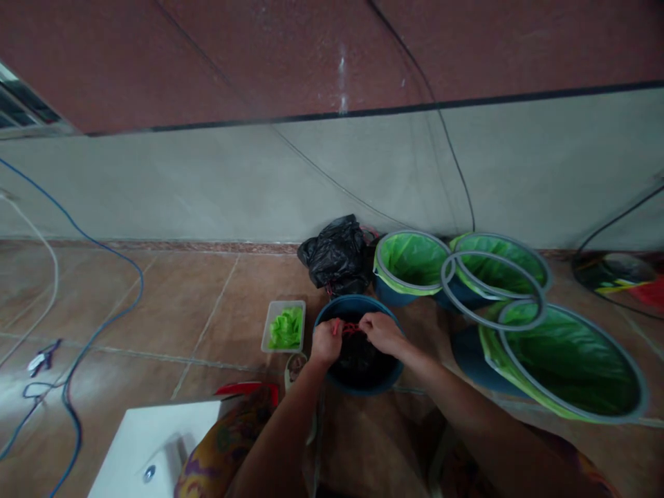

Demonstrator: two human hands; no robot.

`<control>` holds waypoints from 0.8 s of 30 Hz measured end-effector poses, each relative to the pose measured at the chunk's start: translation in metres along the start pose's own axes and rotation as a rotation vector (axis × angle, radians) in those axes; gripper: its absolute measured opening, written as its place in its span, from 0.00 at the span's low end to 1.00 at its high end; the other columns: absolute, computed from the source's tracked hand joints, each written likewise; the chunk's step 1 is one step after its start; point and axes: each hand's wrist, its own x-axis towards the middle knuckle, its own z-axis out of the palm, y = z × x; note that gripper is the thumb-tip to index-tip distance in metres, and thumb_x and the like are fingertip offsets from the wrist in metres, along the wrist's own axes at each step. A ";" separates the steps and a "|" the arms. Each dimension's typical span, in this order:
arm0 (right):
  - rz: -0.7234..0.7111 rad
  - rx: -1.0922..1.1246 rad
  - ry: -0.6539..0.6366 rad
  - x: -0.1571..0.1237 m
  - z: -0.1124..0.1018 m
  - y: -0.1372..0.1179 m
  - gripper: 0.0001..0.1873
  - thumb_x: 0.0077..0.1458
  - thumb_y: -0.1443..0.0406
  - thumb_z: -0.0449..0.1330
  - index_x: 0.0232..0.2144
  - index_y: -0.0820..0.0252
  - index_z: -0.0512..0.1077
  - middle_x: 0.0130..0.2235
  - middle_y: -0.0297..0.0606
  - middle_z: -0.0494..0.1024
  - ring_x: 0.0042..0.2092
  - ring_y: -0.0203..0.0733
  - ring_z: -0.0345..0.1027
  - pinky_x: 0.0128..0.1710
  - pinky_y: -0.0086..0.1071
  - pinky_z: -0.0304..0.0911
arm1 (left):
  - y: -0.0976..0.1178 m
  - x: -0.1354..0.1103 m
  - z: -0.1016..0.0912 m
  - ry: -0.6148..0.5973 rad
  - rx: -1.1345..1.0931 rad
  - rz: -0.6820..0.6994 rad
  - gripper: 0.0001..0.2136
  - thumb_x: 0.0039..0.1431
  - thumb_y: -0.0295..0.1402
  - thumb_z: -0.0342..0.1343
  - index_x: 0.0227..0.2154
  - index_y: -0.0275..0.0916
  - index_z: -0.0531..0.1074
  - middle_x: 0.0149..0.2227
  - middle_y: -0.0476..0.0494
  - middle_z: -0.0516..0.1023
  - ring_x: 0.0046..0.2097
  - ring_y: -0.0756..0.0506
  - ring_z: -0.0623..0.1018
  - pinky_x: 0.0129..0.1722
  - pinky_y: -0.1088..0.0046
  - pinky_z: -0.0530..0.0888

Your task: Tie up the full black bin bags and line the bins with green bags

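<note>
A dark blue bin [362,300] stands on the floor in front of me, with a black plastic bag [357,354] down inside it. Over its mouth, a red drawstring [351,328] stretches between my two hands. My left hand [326,342] is closed on the string's left end, near the rim. Fingers of my right hand [382,333] pinch the right end. Against the wall behind the bin lies a crumpled black garbage bag [339,254]. A clear tray [266,334] of bright green plastic bags [286,328] sits to the left of the bin.
Several blue bins with green liners [412,257] and grey rims stand to the right. A loose grey ring [487,325] rests across them. Left are a white box-like object [140,443] and a blue cable [98,332]. Dark cords hang along the wall [207,180].
</note>
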 end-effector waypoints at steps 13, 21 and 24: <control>0.059 -0.128 0.007 0.000 -0.002 0.008 0.14 0.54 0.73 0.53 0.30 0.60 0.79 0.36 0.40 0.83 0.39 0.41 0.74 0.36 0.29 0.59 | -0.003 0.001 -0.003 0.003 0.151 -0.122 0.13 0.62 0.31 0.52 0.21 0.41 0.71 0.25 0.41 0.76 0.32 0.43 0.77 0.35 0.70 0.66; 0.070 -0.141 -0.032 0.001 -0.007 0.006 0.17 0.59 0.70 0.51 0.34 0.62 0.81 0.37 0.42 0.83 0.40 0.41 0.75 0.39 0.29 0.61 | -0.006 0.004 -0.004 -0.078 0.254 -0.221 0.12 0.64 0.30 0.50 0.27 0.38 0.76 0.31 0.38 0.81 0.37 0.43 0.79 0.39 0.71 0.69; 0.091 -0.136 -0.042 0.000 -0.008 0.006 0.17 0.58 0.70 0.51 0.34 0.62 0.81 0.37 0.42 0.83 0.40 0.41 0.75 0.39 0.29 0.62 | -0.002 0.005 -0.007 -0.146 0.352 -0.292 0.14 0.65 0.31 0.46 0.34 0.36 0.78 0.38 0.35 0.82 0.43 0.41 0.80 0.43 0.70 0.71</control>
